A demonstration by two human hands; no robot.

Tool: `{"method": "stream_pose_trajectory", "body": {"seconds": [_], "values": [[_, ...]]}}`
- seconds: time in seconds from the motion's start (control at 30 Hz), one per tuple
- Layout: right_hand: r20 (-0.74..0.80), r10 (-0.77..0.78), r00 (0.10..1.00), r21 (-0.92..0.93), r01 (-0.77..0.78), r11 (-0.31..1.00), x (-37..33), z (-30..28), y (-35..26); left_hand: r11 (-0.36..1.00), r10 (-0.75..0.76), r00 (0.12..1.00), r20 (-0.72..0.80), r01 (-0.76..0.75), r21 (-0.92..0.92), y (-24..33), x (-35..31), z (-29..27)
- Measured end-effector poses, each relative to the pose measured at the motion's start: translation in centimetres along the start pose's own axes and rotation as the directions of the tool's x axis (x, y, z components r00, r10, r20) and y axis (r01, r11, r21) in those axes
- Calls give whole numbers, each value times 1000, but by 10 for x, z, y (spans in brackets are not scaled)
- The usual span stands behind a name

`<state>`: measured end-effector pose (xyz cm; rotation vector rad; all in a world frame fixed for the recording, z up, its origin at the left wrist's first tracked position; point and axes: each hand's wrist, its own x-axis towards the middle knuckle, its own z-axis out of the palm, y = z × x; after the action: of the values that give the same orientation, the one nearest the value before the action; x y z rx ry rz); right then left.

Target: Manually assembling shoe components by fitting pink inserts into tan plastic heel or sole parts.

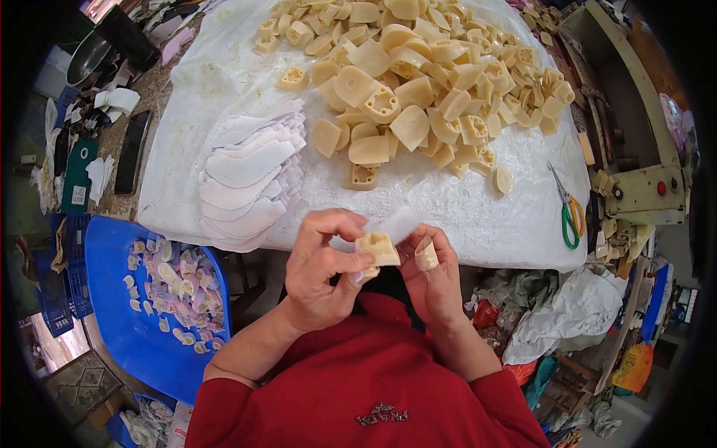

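Note:
My left hand (326, 270) is closed on a cream plastic shoe heel (378, 249), its thumb and fingers pinching it at the table's near edge. A thin white cut piece (401, 224), blurred, stands behind the heel. My right hand (435, 280) grips the right end of this white piece between thumb and fingers. A beige wrap (426, 254) covers my right thumb. Beyond my hands lies a large heap of similar cream heels (413, 127), some showing hollow undersides. A fanned stack of white cut pieces (246, 175) rests left of the heap.
A white sheet (463, 224) covers the table. Green- and orange-handled scissors (570, 216) lie at right, beside a machine with a red button (661, 188). A blue tub (112, 284) at lower left holds many covered heels (183, 287). Crumpled bags (567, 313) sit below right; a dark phone (133, 153) lies left.

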<state>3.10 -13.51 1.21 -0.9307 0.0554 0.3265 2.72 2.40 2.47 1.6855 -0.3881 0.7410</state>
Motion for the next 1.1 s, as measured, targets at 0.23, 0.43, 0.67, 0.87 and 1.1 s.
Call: {"method": "stream_pose_trajectory", "body": {"seconds": [0.23,0.43,0.67,0.87,1.1], "values": [[-21,-10,1000,-115,7,993,-5,-5,-6,997,56,975,217,-67,44,-6,-12,1],[83,-66,994,-289,88,953,-9,-3,-5,916,103,946,309,-211,341,-1,-7,9],[127,9,992,-704,83,705,-1,-1,-26,926,-51,943,330,-79,368,-3,-5,11],[194,171,966,-463,-63,884,22,-23,-42,831,-465,849,251,516,-205,-9,-12,3],[259,408,875,-356,-306,883,35,-20,-38,987,-117,898,425,153,-51,-9,-7,1]]}}
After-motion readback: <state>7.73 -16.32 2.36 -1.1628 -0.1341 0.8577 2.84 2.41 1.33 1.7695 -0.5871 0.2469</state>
